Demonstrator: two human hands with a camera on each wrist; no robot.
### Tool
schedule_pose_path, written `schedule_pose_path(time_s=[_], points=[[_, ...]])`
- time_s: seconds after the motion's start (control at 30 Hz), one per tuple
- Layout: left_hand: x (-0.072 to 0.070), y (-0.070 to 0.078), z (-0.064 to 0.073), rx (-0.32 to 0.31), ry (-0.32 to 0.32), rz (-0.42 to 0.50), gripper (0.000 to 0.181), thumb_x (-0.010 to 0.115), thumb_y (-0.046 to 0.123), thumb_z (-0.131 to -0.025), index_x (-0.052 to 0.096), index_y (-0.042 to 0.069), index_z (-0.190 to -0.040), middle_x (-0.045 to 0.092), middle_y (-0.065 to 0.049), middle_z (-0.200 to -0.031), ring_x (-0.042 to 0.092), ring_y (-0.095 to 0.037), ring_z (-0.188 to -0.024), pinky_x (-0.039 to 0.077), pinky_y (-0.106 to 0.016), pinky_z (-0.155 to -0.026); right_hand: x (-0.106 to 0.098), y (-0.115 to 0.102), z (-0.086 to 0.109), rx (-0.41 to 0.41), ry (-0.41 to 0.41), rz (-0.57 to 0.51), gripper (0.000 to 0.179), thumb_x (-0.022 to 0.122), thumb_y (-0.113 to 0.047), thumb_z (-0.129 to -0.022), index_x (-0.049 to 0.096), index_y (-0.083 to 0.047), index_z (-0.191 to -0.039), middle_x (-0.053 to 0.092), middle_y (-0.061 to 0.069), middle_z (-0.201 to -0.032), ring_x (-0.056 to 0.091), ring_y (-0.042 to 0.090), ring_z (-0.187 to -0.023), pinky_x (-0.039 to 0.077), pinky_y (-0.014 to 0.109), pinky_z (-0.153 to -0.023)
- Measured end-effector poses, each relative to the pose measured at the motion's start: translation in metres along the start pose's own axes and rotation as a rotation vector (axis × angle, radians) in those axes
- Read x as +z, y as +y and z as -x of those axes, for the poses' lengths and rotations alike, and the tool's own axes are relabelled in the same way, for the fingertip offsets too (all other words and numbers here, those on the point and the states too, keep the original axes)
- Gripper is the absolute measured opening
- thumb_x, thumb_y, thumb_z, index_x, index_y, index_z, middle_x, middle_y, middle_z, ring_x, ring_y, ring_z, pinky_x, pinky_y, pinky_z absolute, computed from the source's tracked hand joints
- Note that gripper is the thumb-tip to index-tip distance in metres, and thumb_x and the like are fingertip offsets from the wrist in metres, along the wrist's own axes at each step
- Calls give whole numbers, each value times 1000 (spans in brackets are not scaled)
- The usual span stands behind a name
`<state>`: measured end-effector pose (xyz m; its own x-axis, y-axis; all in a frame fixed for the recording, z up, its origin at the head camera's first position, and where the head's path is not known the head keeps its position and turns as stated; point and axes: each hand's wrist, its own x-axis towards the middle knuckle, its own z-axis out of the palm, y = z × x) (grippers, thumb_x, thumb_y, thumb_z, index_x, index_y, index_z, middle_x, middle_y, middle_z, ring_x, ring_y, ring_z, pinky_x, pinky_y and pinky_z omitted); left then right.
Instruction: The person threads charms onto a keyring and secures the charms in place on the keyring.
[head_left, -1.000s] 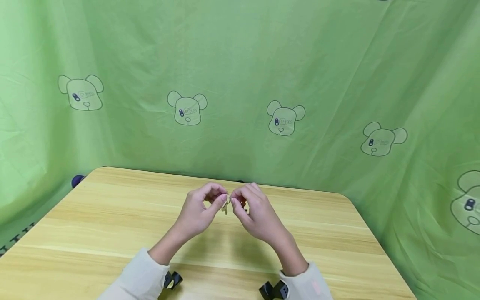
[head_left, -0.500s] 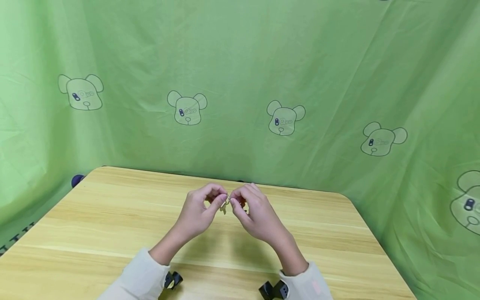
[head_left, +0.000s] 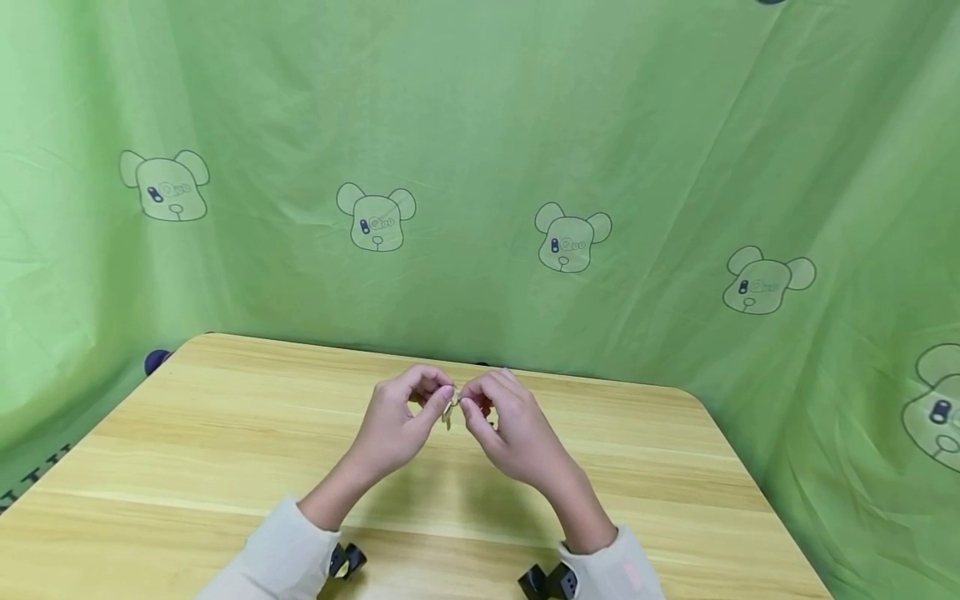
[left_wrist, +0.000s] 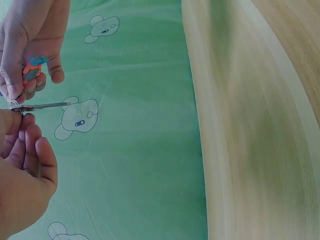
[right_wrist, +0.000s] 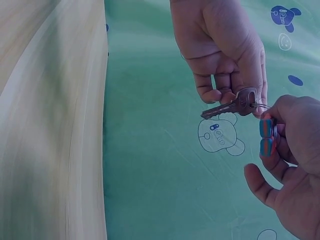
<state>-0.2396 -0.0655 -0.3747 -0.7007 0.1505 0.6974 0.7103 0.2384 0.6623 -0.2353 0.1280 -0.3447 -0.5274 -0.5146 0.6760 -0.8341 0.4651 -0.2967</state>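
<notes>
Both hands meet over the table, fingertip to fingertip, at a small metal key ring (right_wrist: 260,105). My left hand (head_left: 397,421) pinches the ring between thumb and index finger, close to the key's head. A metal key (right_wrist: 227,107) hangs from the ring, its blade pointing back toward the body. My right hand (head_left: 513,425) pinches the other side of the ring with thumb and index finger. From that side a small red-and-teal charm (right_wrist: 267,136) hangs beneath the right palm, mostly hidden in the head view. The fingertips cover part of the ring.
The light wooden table (head_left: 225,433) lies below, with rounded far corners. A green curtain (head_left: 465,125) with bear-head prints hangs behind it and along both sides. Black wrist cameras (head_left: 347,560) sit at the sleeve cuffs.
Both hands keep nearly the same place and grip. The key has swung slightly and turned between the fingertips.
</notes>
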Motion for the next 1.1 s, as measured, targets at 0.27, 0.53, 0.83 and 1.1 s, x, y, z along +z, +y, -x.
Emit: schedule_pose_path(time_s=[0.27,0.53,0.83,1.1], points=[[-1,0,0,-18,-27,-10,8,67,12,-101,71,6,-104,71,1,-83,63,-12,-71,56,-29,-70,-1,1,1,28,4,-2,7,63,-4,-98,64,-10,-96,58,-5,-88,53,10,-85,50,26,-73],[-2,0,0,-25,-19,-26,8,68,14,-100,72,7,-100,71,3,-81,63,-11,-70,55,-28,-68,1,1,0,28,13,2,7,63,-3,-98,63,-10,-96,59,-4,-89,53,10,-84,50,26,-73],[-1,1,1,-32,19,-22,7,69,14,-100,72,9,-100,70,5,-81,63,-11,-71,53,-28,-65,0,1,0,7,21,-2,5,62,-4,-98,64,-9,-97,59,-4,-88,53,10,-84,50,27,-72],[0,3,0,-51,21,7,6,69,13,-100,72,7,-101,71,4,-82,63,-12,-72,55,-29,-69,0,0,0,19,10,-9,6,63,-4,-97,64,-9,-96,58,-4,-88,53,10,-84,51,28,-72]])
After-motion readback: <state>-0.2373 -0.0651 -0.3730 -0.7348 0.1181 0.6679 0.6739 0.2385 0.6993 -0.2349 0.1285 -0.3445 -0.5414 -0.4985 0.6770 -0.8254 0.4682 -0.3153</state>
